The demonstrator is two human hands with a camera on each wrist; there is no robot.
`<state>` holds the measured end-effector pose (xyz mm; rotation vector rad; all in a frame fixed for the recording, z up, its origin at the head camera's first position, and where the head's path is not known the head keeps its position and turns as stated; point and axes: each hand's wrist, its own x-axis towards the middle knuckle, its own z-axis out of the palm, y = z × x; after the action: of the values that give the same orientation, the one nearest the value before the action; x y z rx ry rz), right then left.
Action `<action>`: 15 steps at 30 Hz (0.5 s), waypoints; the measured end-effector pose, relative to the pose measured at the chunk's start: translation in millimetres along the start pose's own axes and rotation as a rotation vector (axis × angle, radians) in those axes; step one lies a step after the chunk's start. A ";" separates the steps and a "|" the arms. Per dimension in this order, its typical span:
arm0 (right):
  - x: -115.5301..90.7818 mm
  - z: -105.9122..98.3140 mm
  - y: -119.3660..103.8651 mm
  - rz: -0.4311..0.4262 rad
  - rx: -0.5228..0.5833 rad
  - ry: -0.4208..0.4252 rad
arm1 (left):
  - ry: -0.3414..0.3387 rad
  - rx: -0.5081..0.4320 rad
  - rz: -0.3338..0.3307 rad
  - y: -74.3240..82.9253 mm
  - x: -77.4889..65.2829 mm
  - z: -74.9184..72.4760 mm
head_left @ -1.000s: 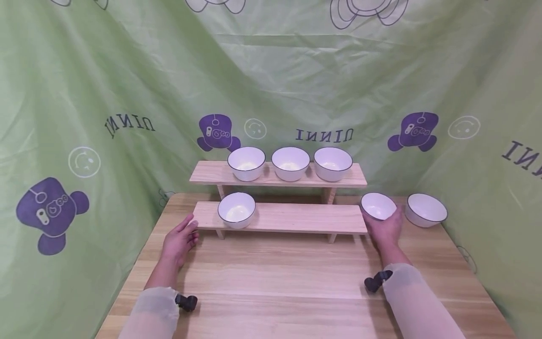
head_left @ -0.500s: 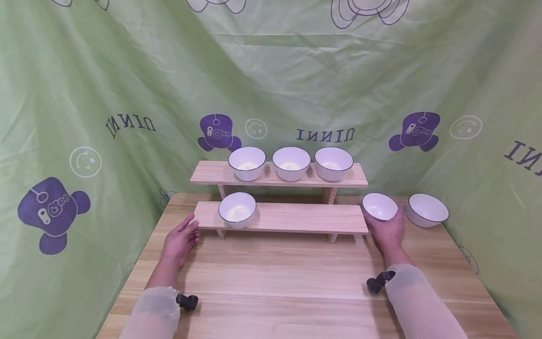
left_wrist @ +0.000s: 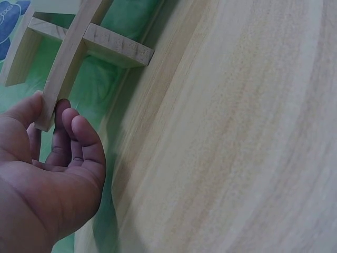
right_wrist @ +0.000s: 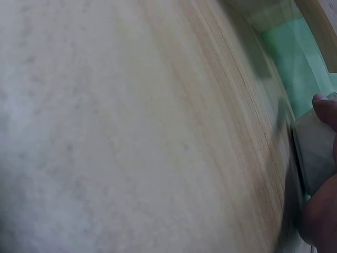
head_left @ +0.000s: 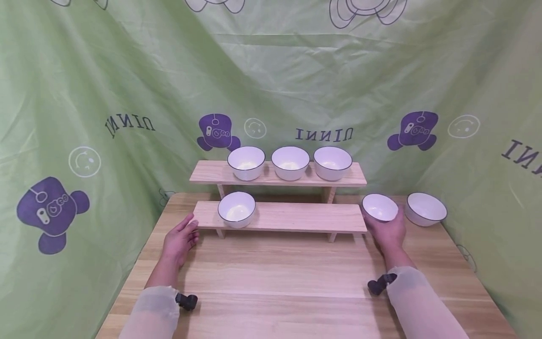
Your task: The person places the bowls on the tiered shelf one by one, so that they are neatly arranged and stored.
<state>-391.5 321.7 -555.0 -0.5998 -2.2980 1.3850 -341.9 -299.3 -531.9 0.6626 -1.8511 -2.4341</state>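
A two-tier wooden shelf (head_left: 305, 216) stands on the table in the head view. My left hand (head_left: 179, 241) pinches the left end of its lower board; the left wrist view has the thumb on one face of the board end (left_wrist: 48, 117) and curled fingers (left_wrist: 87, 132) at the other. Just past the shelf's right end, my right hand (head_left: 390, 234) grips a white dark-rimmed bowl (head_left: 379, 206) from the near right side. The right wrist view catches only part of this bowl (right_wrist: 315, 150), with the thumb (right_wrist: 324, 109) against it.
Three similar bowls line the upper board, one of them the middle bowl (head_left: 290, 162). Another bowl (head_left: 237, 209) sits left on the lower board. One more bowl (head_left: 426, 209) is at the table's far right. A green printed curtain (head_left: 279, 80) surrounds the wooden table (head_left: 271, 282).
My right hand and its bowl have shifted very slightly right and nearer. The left hand keeps its pinch on the shelf end, and the other bowls stay where they were.
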 end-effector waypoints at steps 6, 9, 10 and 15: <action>-1.4 -2.7 -0.5 0.008 0.015 0.008 | -0.013 0.003 -0.007 1.5 -0.5 -0.2; -1.5 -3.8 -1.0 -0.008 0.028 0.019 | -0.007 0.003 -0.009 1.8 -0.8 -0.1; -1.6 -4.2 -1.2 -0.013 0.036 0.024 | -0.006 0.003 -0.010 1.8 -0.7 -0.2; -4.1 -6.5 -4.7 -0.027 0.077 0.041 | -0.004 0.002 -0.008 1.0 0.2 -0.7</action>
<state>-385.3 322.2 -548.4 -0.5658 -2.2022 1.4281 -342.1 -300.3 -531.2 0.6678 -1.8559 -2.4409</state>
